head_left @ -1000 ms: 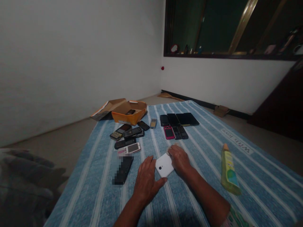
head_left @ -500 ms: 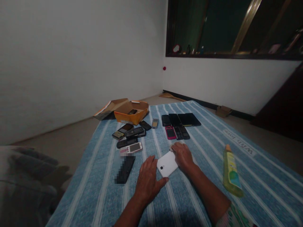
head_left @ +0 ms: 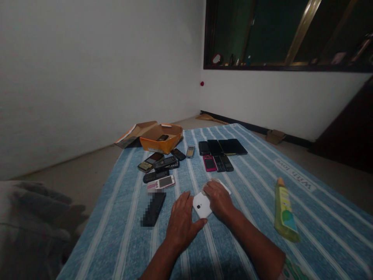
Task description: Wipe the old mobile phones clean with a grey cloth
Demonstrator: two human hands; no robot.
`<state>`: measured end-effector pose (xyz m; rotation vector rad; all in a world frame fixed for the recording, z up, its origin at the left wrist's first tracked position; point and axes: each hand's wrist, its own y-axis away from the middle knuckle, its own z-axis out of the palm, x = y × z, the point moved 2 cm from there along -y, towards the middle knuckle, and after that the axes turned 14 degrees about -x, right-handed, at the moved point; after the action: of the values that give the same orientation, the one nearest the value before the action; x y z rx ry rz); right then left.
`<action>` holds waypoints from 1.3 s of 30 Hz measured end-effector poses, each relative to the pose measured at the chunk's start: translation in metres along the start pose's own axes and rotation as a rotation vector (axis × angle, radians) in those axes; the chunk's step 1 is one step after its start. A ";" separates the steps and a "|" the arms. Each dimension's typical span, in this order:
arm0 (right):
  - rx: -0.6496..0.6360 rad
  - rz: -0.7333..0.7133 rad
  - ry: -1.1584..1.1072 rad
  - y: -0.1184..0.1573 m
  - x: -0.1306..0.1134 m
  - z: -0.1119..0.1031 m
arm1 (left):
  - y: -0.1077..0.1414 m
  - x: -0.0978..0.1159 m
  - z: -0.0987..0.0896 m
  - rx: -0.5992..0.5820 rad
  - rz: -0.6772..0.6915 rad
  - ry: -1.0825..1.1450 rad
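A white smartphone [head_left: 202, 205] lies back up on the blue striped cloth, its camera lens near the left end. My left hand [head_left: 183, 219] holds that end between thumb and fingers. Across the middle of the phone my right hand [head_left: 219, 200] presses with bent fingers, closed on a pale crumpled cloth [head_left: 215, 180] that is mostly hidden under them. Left of my hands a black phone [head_left: 155, 210] is partly pixelated. Beyond it lies a pink and white phone [head_left: 161, 182].
An open orange box [head_left: 160, 146] with a phone inside stands at the far left, several keypad phones [head_left: 166, 162] before it. Dark phones [head_left: 233, 146] and a pink phone [head_left: 209, 163] lie in rows farther back. A bottle of yellow-green liquid [head_left: 285, 214] lies at right.
My right hand has slid left along the phone's back with the pale cloth, uncovering the phone's far right end. My left hand has stayed in place.
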<state>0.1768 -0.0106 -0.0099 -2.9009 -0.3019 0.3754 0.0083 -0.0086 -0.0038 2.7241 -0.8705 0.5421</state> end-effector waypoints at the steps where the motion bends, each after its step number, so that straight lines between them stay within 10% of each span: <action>1: -0.004 0.000 -0.018 -0.001 0.002 -0.002 | 0.000 0.000 0.000 0.003 0.002 0.002; 39: 0.077 0.219 0.006 0.066 0.027 -0.003 | 0.002 0.001 -0.003 0.026 0.034 0.020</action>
<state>0.2144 -0.0679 -0.0278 -2.8646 0.0319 0.4030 0.0075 -0.0095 -0.0001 2.7271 -0.9122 0.5902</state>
